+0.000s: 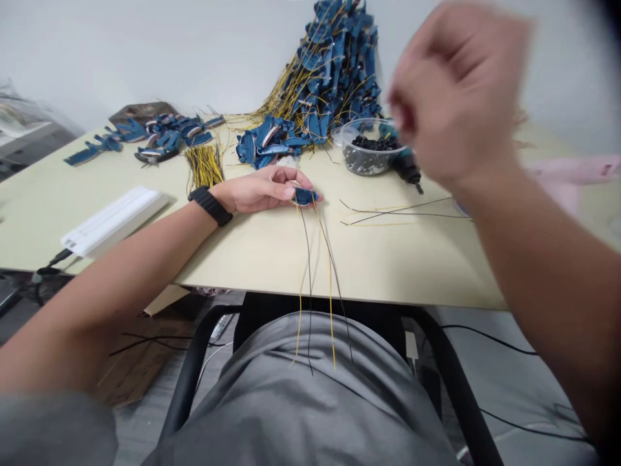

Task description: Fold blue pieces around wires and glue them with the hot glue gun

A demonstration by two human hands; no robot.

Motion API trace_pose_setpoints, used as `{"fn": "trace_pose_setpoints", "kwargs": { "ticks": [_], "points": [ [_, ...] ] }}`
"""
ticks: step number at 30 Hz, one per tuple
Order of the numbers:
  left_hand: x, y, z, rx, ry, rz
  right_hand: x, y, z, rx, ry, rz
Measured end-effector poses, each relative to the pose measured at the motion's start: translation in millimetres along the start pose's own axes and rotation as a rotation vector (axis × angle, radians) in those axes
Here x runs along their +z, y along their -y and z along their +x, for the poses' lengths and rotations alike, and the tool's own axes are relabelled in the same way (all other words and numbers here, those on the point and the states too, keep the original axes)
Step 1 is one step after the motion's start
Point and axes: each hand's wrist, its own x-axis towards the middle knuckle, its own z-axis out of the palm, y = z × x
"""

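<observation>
My left hand (272, 188) rests at the table's front half, thumb and fingers closed on a small blue piece (305, 196). From that piece, thin yellow and black wires (309, 272) hang over the table edge onto my lap. Raised high at the right, close to the camera, is my right hand (446, 90), blurred and curled into a fist. Whatever its fingers may hold is hidden. Below and left of it stands a clear round tub (371, 155) of small black parts, with a dark-tipped tool (406, 169) beside it.
Blue pieces with yellow wires form a tall heap (339, 71) at the back. More blue pieces (169, 136) and a yellow-black wire bundle (204, 165) lie left. A white power strip (116, 220) is near the left edge. Loose wires (398, 212) and a pink object (572, 171) lie right.
</observation>
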Motion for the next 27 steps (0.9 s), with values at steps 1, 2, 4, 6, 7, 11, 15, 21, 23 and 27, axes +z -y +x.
{"fn": "trace_pose_setpoints", "kwargs": {
  "ticks": [1,2,4,6,7,11,15,21,23,27],
  "points": [
    [-0.4,0,0,-0.003,-0.003,0.003,8,-4,1,-0.050,-0.019,0.042],
    [-0.7,0,0,-0.006,-0.003,0.005,17,-7,0,-0.101,-0.016,0.075],
    [-1.0,0,0,-0.012,-0.002,0.003,33,-14,-3,-0.042,0.096,0.078],
    [-0.9,1,0,-0.014,-0.004,-0.008,43,-18,-8,0.040,0.202,0.027],
    [-0.8,1,0,-0.016,-0.006,-0.016,45,-20,-10,0.071,0.241,0.001],
    [0.6,1,-1,-0.020,-0.018,-0.022,48,-26,-15,0.171,0.316,-0.002],
    [3.7,2,0,-0.003,-0.062,0.004,49,-31,-15,0.218,0.352,0.041],
    [8.7,0,1,0.023,-0.085,0.055,55,-32,-15,0.235,0.373,0.033],
    [10.1,-2,1,0.030,-0.081,0.080,58,-34,-15,0.232,0.376,0.031],
    [14.5,-4,2,0.029,-0.085,0.088,62,-36,-16,0.226,0.361,0.028]
  ]
}}
